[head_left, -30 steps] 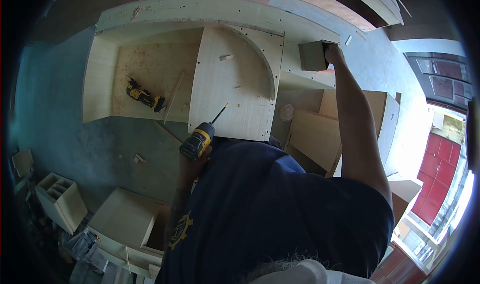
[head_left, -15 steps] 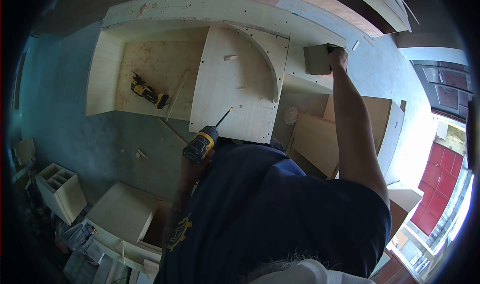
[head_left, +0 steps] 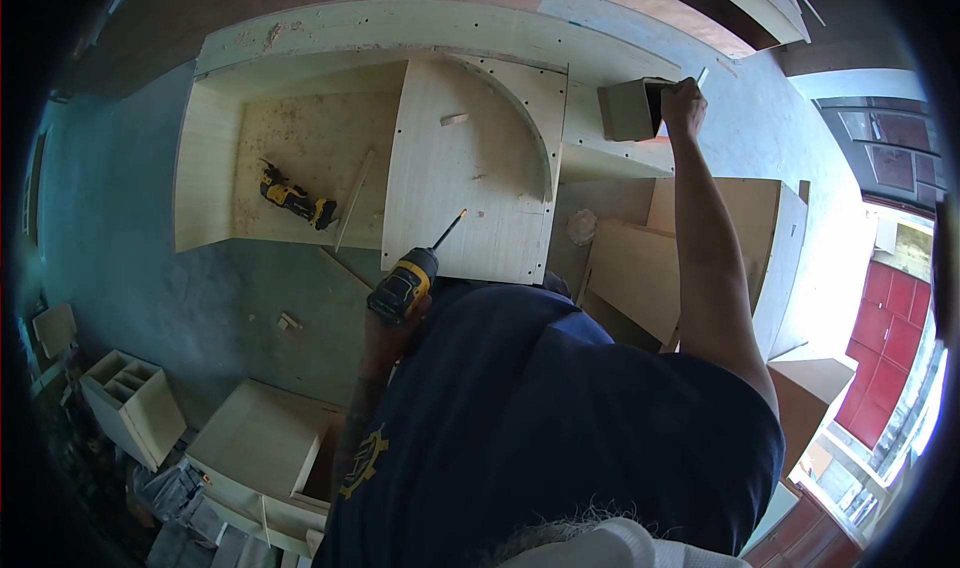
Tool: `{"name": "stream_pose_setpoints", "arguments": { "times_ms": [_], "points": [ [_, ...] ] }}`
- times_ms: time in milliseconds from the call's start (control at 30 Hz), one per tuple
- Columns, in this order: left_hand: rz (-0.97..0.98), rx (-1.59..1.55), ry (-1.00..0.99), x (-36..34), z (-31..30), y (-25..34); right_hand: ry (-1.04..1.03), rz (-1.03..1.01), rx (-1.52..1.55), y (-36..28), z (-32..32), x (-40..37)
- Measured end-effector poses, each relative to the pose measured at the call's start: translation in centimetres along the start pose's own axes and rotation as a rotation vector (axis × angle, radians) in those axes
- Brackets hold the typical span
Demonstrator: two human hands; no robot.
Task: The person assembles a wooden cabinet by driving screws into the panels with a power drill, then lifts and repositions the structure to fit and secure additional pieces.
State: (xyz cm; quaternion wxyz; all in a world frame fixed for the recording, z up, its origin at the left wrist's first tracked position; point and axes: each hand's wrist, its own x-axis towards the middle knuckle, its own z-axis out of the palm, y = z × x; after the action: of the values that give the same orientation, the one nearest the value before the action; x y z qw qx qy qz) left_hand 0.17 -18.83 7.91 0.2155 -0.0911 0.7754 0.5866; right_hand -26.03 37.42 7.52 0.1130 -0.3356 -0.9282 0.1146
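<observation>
My left hand (head_left: 395,330) is wrapped round the grip of a yellow-and-black cordless drill driver (head_left: 405,280). Its long bit points up and right, over a pale wooden panel (head_left: 470,168) with a curved strip fixed on it. Far out at the upper right, my right hand (head_left: 685,108) is closed beside the open end of a small grey-brown box (head_left: 630,113). Its fingertips are hidden, so what they hold cannot be made out. The box lies on its side on a pale board, with its dark opening facing the hand.
A yellow-and-black power tool (head_left: 295,198) lies in the open wooden compartment (head_left: 210,158) at left, near a thin wood strip (head_left: 356,198). A small wood block (head_left: 453,119) rests on the panel. Wooden cabinets (head_left: 260,433) stand at lower left, and another cabinet (head_left: 735,238) stands under my right arm.
My right hand has drawn back slightly from the box's opening, towards the right and up. The drill driver stays in my left hand, and the view has shifted a little.
</observation>
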Motion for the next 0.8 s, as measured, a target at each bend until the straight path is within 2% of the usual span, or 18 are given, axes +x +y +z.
{"name": "stream_pose_setpoints", "arguments": {
  "times_ms": [67, 167, 200, 267, 333, 400, 433, 467, 500, 567, 600, 667, 700, 800],
  "points": [
    [0.057, 0.112, 0.028, 0.9, -0.2, 1.2, -0.002, -0.031, -0.015, 0.3, -0.7, -0.1],
    [0.035, 0.018, -0.018, 2.2, -0.4, 1.9, 0.050, -0.031, 0.007, 0.3, -0.9, -0.4],
    [0.035, 0.010, -0.012, 2.7, -0.3, 1.8, 0.074, -0.111, -0.006, 0.3, -1.0, -0.5],
    [0.191, 0.025, 0.045, 3.4, 0.1, 1.4, 0.094, -0.200, -0.025, -0.2, -1.1, -1.9],
    [0.225, 0.018, 0.030, 4.3, 0.1, 2.8, -0.187, 0.038, 0.796, -2.8, -0.6, -6.5],
    [0.258, 0.012, 0.013, 5.3, 0.0, 4.3, -0.447, 0.176, 1.125, -5.9, 0.5, -12.7],
    [0.164, -0.045, -0.049, 5.8, 0.1, 4.9, -0.597, 0.223, 1.131, -7.1, 1.1, -15.5],
    [0.071, -0.102, -0.110, 6.3, 0.1, 5.3, -0.767, 0.340, 1.262, -8.0, 2.1, -17.9],
    [0.071, -0.109, -0.107, 6.9, 0.5, 4.8, -0.871, 0.459, 1.310, -8.3, 4.3, -19.8],
    [0.196, -0.144, -0.064, 8.0, 1.4, 3.5, -0.980, 0.698, 1.523, -10.1, 6.3, -23.0],
    [0.194, -0.151, -0.060, 8.4, 1.6, 3.6, -0.983, 0.696, 1.516, -11.1, 7.0, -23.8],
    [0.175, -0.135, -0.087, 8.8, 1.7, 3.4, -0.992, 0.817, 1.669, -12.2, 8.1, -25.1],
    [0.173, -0.141, -0.088, 9.0, 1.7, 3.2, -1.021, 0.784, 1.756, -12.3, 8.4, -25.4],
    [0.099, -0.077, -0.095, 9.2, 1.8, 2.7, -0.987, 0.881, 1.785, -12.4, 9.3, -25.5]
  ]
}}
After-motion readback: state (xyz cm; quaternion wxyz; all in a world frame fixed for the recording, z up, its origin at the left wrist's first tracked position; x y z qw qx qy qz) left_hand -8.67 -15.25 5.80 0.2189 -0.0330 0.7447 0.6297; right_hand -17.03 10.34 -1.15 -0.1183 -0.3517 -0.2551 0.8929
